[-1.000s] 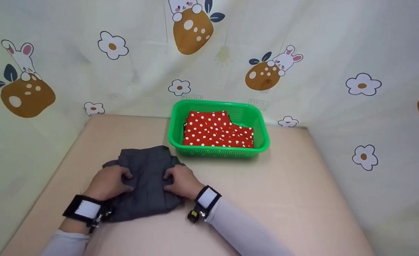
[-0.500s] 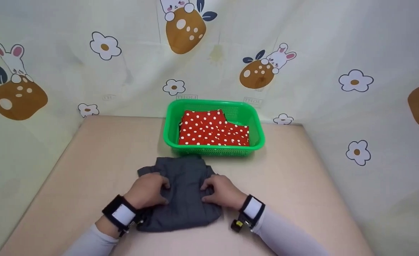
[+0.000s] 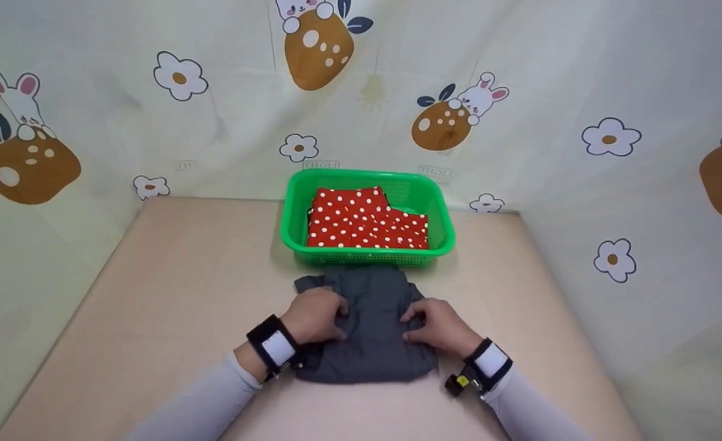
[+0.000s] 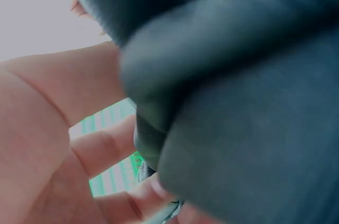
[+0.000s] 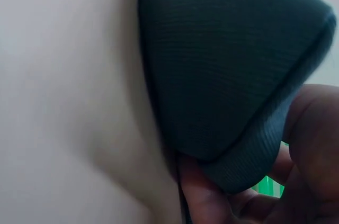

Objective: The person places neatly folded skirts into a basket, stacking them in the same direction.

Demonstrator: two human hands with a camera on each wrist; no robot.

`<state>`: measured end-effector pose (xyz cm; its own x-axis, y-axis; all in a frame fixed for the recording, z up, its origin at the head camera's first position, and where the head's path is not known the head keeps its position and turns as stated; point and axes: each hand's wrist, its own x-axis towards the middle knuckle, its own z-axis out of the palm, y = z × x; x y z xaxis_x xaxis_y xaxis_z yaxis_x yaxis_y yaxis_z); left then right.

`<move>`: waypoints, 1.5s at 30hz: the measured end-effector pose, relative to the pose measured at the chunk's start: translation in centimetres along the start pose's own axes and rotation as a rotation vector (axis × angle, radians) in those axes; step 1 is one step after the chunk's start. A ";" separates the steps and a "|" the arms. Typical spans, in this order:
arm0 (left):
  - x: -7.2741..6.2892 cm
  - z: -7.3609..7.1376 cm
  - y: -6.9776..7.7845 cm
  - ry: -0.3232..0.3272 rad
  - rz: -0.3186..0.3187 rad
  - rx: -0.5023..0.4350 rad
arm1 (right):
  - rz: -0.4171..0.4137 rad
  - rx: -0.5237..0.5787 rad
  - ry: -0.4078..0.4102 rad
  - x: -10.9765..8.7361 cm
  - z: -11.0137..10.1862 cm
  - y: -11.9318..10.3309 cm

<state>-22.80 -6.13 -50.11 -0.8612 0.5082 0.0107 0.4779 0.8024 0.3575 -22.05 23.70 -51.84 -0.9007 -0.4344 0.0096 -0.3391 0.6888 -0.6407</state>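
A folded dark grey garment is held between my two hands, just in front of the green basket. My left hand grips its left side, thumb on top and the other fingers underneath. On the opposite side my right hand pinches the cloth the same way. In the left wrist view the fingers reach beneath the thick folded layers. The right wrist view has the garment's folded corner between thumb and fingers, over the pale tabletop. Its far edge comes right up to the basket's front in the head view.
The green plastic basket stands at the back of the table near the wall. Inside it lies a folded red cloth with white dots. Curtain-like walls printed with rabbits and flowers enclose the table on the left, back and right.
Both hands have carried the grey garment to the right, from left of the basket to directly in front of it. The head view has shifted slightly. Basket and dotted cloth stay put.
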 end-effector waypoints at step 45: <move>-8.5 0.6 -4.6 0.138 -0.365 -1.108 | 0.519 0.842 0.465 -4.0 -2.7 1.3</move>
<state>-17.62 -13.97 -52.39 -0.9601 0.2110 -0.1837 -0.1543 0.1480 0.9769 -19.62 27.89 -50.61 -0.9548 0.1783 -0.2378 0.2468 0.0301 -0.9686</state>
